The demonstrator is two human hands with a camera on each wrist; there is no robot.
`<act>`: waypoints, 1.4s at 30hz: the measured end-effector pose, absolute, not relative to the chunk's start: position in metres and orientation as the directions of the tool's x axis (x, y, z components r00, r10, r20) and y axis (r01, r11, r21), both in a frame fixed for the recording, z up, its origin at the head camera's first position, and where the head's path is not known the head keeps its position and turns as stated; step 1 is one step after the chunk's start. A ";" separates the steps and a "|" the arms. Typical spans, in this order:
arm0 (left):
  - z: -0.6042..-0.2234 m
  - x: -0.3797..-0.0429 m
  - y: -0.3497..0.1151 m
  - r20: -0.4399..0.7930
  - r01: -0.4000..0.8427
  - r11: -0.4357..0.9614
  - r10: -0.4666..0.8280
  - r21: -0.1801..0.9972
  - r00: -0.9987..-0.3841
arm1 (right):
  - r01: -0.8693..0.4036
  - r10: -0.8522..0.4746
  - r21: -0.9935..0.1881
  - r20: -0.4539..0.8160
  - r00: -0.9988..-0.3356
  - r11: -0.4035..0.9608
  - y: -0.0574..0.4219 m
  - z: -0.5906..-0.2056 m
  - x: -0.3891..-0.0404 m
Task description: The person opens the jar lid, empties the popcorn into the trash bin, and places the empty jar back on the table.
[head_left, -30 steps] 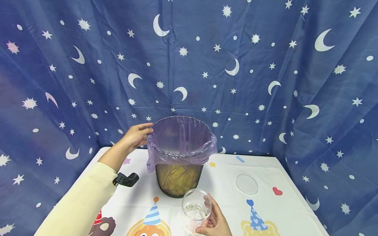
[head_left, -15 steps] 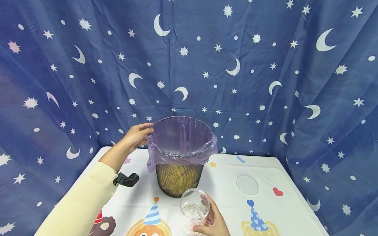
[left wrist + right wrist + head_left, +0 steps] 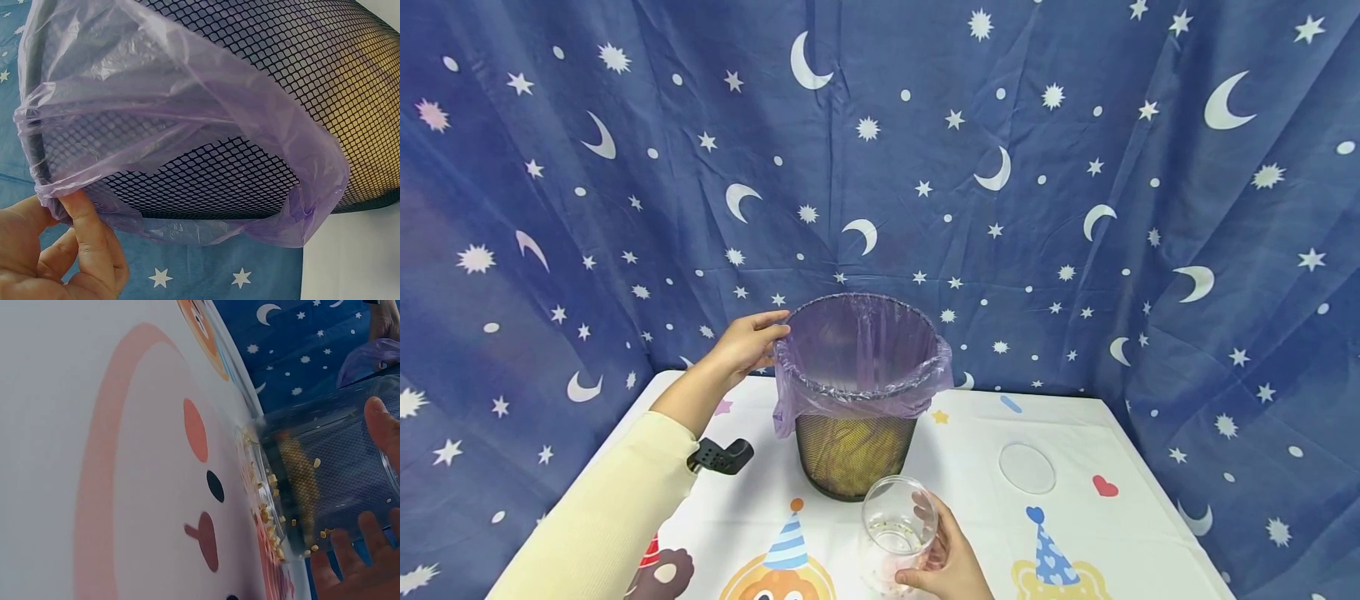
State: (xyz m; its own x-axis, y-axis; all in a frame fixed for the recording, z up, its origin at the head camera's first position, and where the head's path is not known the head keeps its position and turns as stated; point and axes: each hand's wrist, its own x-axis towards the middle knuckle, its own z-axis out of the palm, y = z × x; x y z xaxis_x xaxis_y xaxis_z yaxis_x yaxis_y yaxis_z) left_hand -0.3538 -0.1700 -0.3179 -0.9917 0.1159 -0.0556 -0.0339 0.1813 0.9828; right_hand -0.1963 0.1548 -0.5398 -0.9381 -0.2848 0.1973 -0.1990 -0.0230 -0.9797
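My left hand [image 3: 745, 346] pinches the left rim of a black mesh wastebasket [image 3: 850, 458]. Between its thumb and fingers is the edge of the purple bin bag [image 3: 250, 119], folded over the rim. Something yellowish shows through the mesh low in the basket. In front of the basket, my right hand [image 3: 951, 558] grips a clear plastic jar [image 3: 883, 546] from the right side, its mouth uncovered. Small pale yellow crumbs [image 3: 269, 515] lie at the jar's bottom, and a few cling to its wall in the right wrist view. Whether the jar touches the table is unclear.
A clear round lid [image 3: 1027, 468] lies flat on the white printed tablecloth [image 3: 970, 442], right of the basket. Behind the table hangs a blue curtain [image 3: 910, 208] with moons and stars. A black wrist mount [image 3: 722, 457] sticks out from my left sleeve.
The jar in my right hand shifted slightly left, then back right. My left hand has stayed on the basket's rim, and basket and lid have not moved.
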 end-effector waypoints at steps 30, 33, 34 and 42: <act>-0.318 -0.352 -0.168 -0.064 -0.047 0.130 0.130 0.990 -0.989 | -0.275 0.006 -0.922 0.287 -0.958 0.274 0.235 -0.519 -0.268; -0.318 -0.352 -0.168 -0.066 -0.049 0.132 0.132 0.990 -0.989 | -0.244 0.009 -0.928 0.257 -0.967 0.283 0.243 -0.518 -0.274; -0.319 -0.352 -0.168 -0.067 -0.049 0.131 0.133 0.990 -0.989 | -0.233 0.009 -0.931 0.245 -0.969 0.282 0.245 -0.518 -0.276; -0.319 -0.352 -0.168 -0.054 -0.037 0.126 0.136 0.991 -0.989 | -0.216 0.017 -0.936 0.230 -0.973 0.278 0.253 -0.526 -0.285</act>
State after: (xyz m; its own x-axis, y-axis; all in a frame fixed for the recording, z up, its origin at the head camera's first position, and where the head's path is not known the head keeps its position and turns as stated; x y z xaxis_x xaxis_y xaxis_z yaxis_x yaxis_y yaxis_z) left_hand -0.3516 -0.1684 -0.3185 -0.9892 0.1359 -0.0545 -0.0373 0.1257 0.9914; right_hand -0.2849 0.2531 -0.5257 -0.9732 0.0170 0.2295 -0.2159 0.2781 -0.9360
